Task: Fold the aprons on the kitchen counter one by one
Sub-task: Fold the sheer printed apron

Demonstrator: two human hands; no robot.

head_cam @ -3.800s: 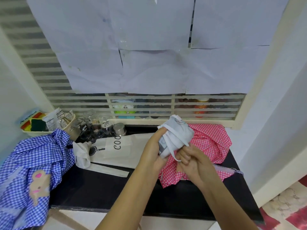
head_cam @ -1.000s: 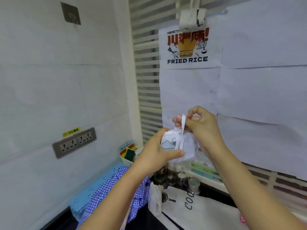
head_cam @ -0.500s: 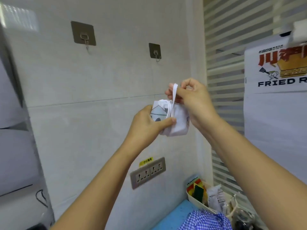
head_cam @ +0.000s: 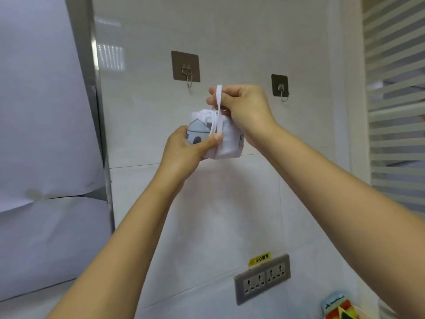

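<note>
A white apron (head_cam: 227,141), folded into a small tight bundle with a grey house print, is held up in front of the tiled wall. My left hand (head_cam: 184,150) grips the bundle from the left and below, thumb pressed on its front. My right hand (head_cam: 246,109) pinches the apron's white strap loop (head_cam: 219,97) just above the bundle. The loop stands between two wall hooks, a left hook (head_cam: 186,73) and a right hook (head_cam: 281,89). The counter and the other aprons are out of view.
A grey double socket plate (head_cam: 262,280) with a yellow warning sticker sits low on the wall. A metal frame (head_cam: 96,111) with white paper sheets lies at the left, a striped window blind (head_cam: 395,100) at the right. A colourful packet (head_cam: 338,307) shows bottom right.
My view has swung left and up from the counter to the tiled wall. Both hands lifted the bundled apron off the counter, and the strap loop now sits closer to the hooks.
</note>
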